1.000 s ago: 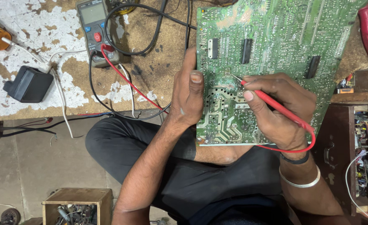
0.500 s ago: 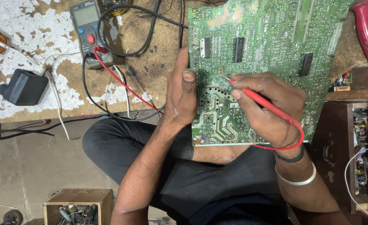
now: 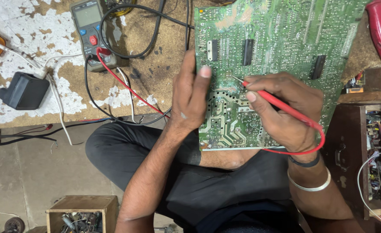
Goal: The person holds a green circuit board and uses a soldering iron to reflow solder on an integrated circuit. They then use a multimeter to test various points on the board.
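- My left hand (image 3: 190, 95), fingers together, rests flat on the green circuit board (image 3: 281, 39), upper right of frame.
- My right hand (image 3: 285, 108) pinches the red probe (image 3: 281, 103), tip touching silvery solder tracks.

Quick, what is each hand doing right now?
Left hand: open, resting flat on the green circuit board.
Right hand: closed, holding the red meter probe tip to the board.
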